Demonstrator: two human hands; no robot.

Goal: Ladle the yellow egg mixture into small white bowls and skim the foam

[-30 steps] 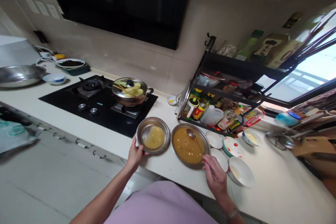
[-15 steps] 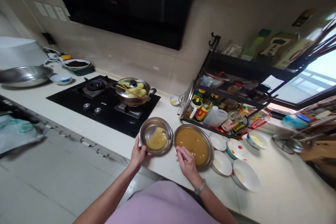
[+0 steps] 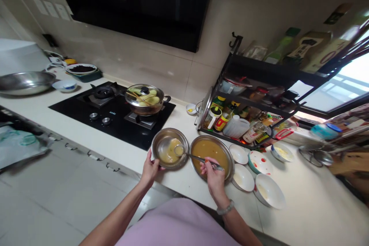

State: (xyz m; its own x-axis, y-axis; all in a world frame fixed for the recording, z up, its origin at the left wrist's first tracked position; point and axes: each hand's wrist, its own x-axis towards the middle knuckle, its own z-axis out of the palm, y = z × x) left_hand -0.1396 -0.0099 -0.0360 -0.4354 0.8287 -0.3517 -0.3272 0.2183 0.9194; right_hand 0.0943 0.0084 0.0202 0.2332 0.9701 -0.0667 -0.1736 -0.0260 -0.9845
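You stand in a kitchen, at a pale counter (image 3: pixel 311 196) with a built-in black hob (image 3: pixel 118 125). A lidded pot (image 3: pixel 146 110) sits on it; a rack (image 3: pixel 268 68) of bottles (image 3: pixel 236 127) stands to your right.

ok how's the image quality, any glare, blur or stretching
Head view: the window at right is washed out bright; head view: a small glare patch sits on the wall behind the stove; head view: wide-angle stretch tilts the rack; head view: left hand, right hand and ladle look slightly soft but readable.
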